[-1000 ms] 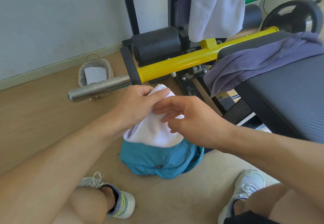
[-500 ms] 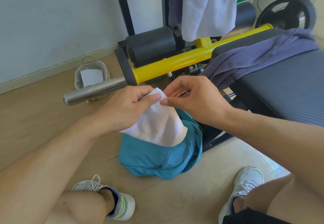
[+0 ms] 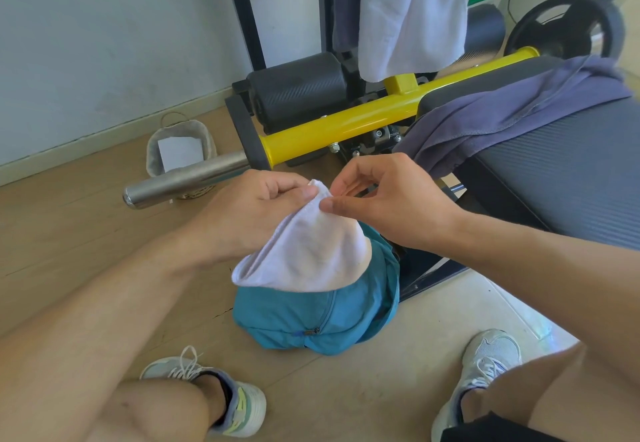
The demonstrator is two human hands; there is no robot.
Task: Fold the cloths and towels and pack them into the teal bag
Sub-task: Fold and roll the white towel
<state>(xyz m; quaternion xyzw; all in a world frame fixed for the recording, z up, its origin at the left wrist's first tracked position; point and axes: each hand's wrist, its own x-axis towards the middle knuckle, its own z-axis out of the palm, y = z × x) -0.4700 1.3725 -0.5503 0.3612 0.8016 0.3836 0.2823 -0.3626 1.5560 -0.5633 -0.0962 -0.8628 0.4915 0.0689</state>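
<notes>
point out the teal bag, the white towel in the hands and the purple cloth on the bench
teal bag (image 3: 294, 317): head view, front panel beside the zipper
white towel (image 3: 311, 251): head view, middle of the folded face
purple cloth (image 3: 512, 109): head view, middle of the draped part

A folded white towel (image 3: 311, 247) hangs pinched between both hands, its lower end inside the open teal bag (image 3: 311, 320) directly below them.

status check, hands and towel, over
Left hand grips white towel at its top. Right hand pinches same corner. Towel hangs over teal bag, not yet in.
</notes>
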